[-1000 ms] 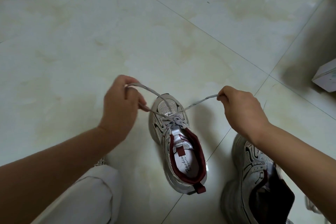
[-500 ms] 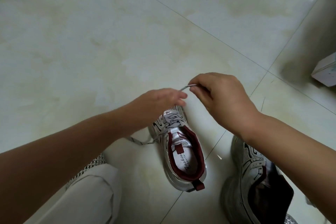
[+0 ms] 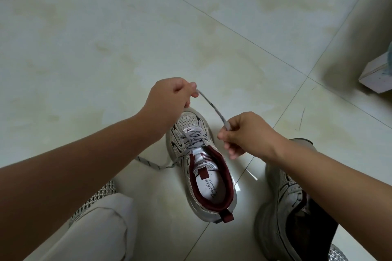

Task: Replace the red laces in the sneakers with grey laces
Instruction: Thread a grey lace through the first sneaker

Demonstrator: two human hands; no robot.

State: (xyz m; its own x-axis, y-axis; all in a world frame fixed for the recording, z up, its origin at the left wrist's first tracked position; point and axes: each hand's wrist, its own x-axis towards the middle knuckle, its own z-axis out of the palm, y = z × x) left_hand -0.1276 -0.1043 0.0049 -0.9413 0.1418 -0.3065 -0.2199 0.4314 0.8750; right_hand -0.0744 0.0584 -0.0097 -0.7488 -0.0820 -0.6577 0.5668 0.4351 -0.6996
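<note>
One grey lace (image 3: 213, 108) is pinched by both hands, left hand (image 3: 169, 96) and right hand (image 3: 244, 133), above one sneaker (image 3: 201, 167); a second sneaker (image 3: 284, 207) is seen just beside it.

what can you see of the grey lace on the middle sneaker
The grey lace is a flat woven cord, pale grey with dark flecks. It is threaded in crossings over the tongue of the middle sneaker. One stretch runs taut in the air between the left hand, which pinches it, and the right hand, which pinches it near its end. The other end trails loose on the floor tile left of the shoe.
</note>
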